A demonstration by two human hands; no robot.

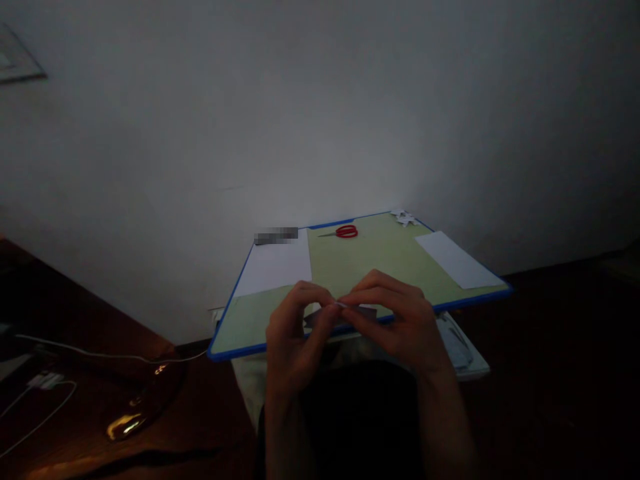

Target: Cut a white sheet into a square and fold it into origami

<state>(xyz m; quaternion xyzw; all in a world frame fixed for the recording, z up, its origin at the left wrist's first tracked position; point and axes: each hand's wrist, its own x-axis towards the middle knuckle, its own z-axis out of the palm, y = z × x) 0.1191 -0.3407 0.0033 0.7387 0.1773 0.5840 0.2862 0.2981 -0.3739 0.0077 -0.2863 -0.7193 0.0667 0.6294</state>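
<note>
A small piece of folded white paper [369, 313] is held over the near edge of the green board with blue edging [370, 253]. My left hand [300, 333] pinches it from the left, thumb and index finger pressed together. From the right, my right hand [393, 313] is closed on the same paper. The fingertips of both hands meet at its top middle, and they cover part of it. How the paper is folded is too dark to make out.
Red-handled scissors [345, 232] lie at the board's far side. White sheets lie left [275, 267] and right [457, 259]. Small folded paper pieces [404, 217] sit at the far right corner, a blurred dark object [276, 235] far left. A white cable [125, 358] runs at left.
</note>
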